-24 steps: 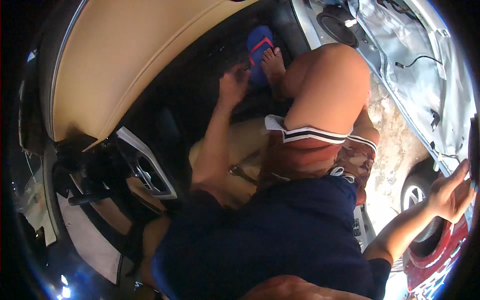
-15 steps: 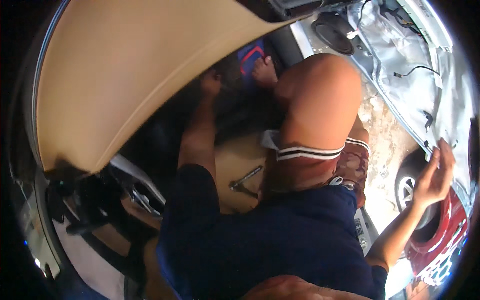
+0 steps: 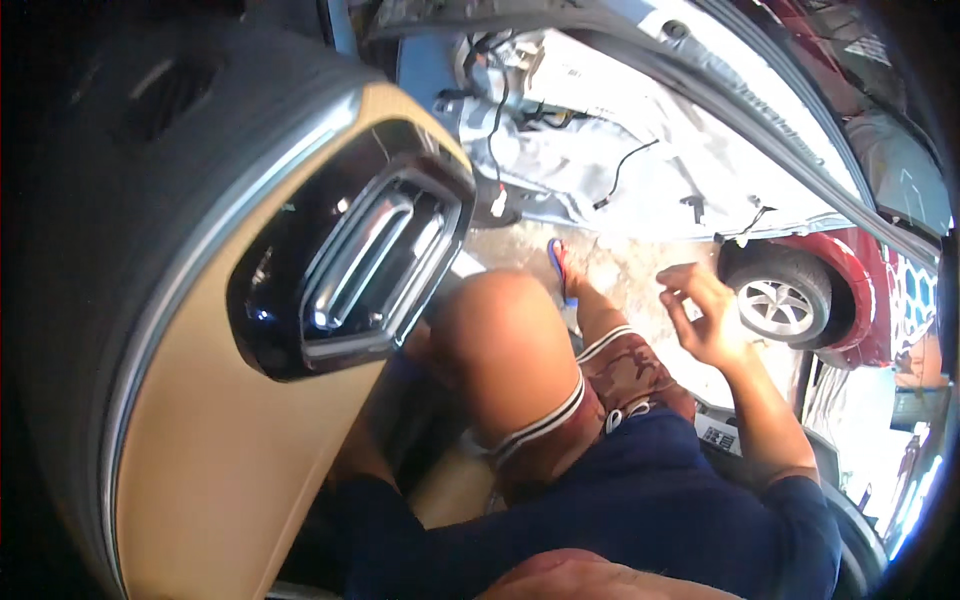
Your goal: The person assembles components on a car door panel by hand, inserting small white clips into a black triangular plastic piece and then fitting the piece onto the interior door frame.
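My right hand (image 3: 712, 318) is raised on the right, over the bright ground beside the car. Its fingers are bent and apart, with nothing seen between them. Past its fingertips stands the car door (image 3: 640, 130), stripped of its inner panel and covered by a silvery sheet. A black wire (image 3: 628, 172) hangs from the door. Only part of my left forearm (image 3: 362, 455) shows. The tan dashboard (image 3: 230, 455) hides my left hand. A dark air vent (image 3: 375, 265) with bright trim sits at the dashboard's end.
My bent knee (image 3: 500, 330) rises close to the dashboard. My other foot, in a blue and red sandal (image 3: 556, 262), is on the ground outside. A red car with a silver-spoked wheel (image 3: 780, 308) stands to the right. A white connector (image 3: 499, 202) dangles near the door's lower edge.
The view has swung right, bringing the air vent and more of the door into sight. My left hand, earlier visible in the footwell, is now hidden. The metal tool on the seat no longer shows.
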{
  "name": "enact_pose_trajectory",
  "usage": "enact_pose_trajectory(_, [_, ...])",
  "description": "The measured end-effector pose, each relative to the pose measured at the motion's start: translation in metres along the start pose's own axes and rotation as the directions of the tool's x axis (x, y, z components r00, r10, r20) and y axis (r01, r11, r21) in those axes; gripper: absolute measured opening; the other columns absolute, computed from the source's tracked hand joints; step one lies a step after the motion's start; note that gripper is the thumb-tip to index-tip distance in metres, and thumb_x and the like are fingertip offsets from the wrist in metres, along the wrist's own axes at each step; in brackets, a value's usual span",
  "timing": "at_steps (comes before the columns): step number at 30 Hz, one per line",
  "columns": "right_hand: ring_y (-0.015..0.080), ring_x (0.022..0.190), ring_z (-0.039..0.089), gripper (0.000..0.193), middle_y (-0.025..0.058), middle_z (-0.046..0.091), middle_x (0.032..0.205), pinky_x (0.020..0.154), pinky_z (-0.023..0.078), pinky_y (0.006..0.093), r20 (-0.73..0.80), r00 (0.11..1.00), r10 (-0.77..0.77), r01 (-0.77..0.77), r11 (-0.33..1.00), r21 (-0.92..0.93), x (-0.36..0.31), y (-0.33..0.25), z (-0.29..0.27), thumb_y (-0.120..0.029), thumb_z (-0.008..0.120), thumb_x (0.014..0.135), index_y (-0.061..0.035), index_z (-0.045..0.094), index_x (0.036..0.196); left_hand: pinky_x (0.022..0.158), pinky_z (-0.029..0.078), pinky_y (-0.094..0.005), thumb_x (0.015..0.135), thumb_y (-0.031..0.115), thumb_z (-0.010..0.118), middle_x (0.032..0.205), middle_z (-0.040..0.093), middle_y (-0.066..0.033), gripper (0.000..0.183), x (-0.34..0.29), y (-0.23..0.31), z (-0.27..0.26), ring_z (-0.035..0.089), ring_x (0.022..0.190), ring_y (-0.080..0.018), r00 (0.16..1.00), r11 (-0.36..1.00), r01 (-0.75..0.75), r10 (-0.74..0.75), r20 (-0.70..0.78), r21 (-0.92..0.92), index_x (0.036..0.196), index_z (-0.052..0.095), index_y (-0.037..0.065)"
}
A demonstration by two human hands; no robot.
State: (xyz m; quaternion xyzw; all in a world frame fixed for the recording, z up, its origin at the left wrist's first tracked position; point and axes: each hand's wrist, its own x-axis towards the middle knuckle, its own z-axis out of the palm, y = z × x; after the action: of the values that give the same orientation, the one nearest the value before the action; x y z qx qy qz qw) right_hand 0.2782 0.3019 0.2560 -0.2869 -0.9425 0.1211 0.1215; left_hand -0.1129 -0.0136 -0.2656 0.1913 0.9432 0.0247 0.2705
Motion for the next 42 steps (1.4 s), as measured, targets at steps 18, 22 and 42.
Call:
enact_pose_trajectory(18, [0.035,0.083,0.069,0.015,0.0126,0.068,0.095,0.07,0.057,0.0408,0.127,0.991,-0.029,0.016,0.995,0.1,-0.021,0.001,0.029,-0.002,0.071,0.086,-0.0049,0.068,0.101,0.084,0.057,-0.0329,0.083,-0.003,0.07,0.103,0.072,-0.0111,0.027,-0.036,-0.005,0.021,0.07,0.093,-0.0211,0.989,0.921,0.056,-0.104,-0.104,-0.385,0.11,0.071,0.001])
enact_pose_trajectory(22, [0.0336,0.084,0.07,0.018,0.0123,0.069,0.097,0.071,0.058,0.0402,0.079,0.99,-0.113,0.096,0.977,0.193,-0.013,-0.015,0.032,-0.002,0.07,0.087,-0.0063,0.069,0.104,0.083,0.058,-0.0317,0.082,-0.008,0.07,0.101,0.072,-0.0108,0.028,-0.047,-0.005,0.022,0.07,0.092,-0.0198,0.94,0.643,-0.133,-0.159,-0.301,-0.754,0.109,0.071,0.0])
enact_pose_trajectory(42, [0.0243,0.085,0.071,0.033,0.0162,0.072,0.101,0.068,0.057,0.0295,-0.406,0.872,-0.273,0.475,0.67,0.57,-0.009,-0.083,0.044,0.006,0.08,0.08,0.0052,0.074,0.112,0.094,0.057,-0.0319,0.094,-0.011,0.064,0.113,0.068,-0.0122,0.021,-0.396,0.273,-0.273,0.069,0.101,-0.0181,0.838,-0.575,-0.297,0.227,-0.497,-0.762,0.111,0.066,0.001])
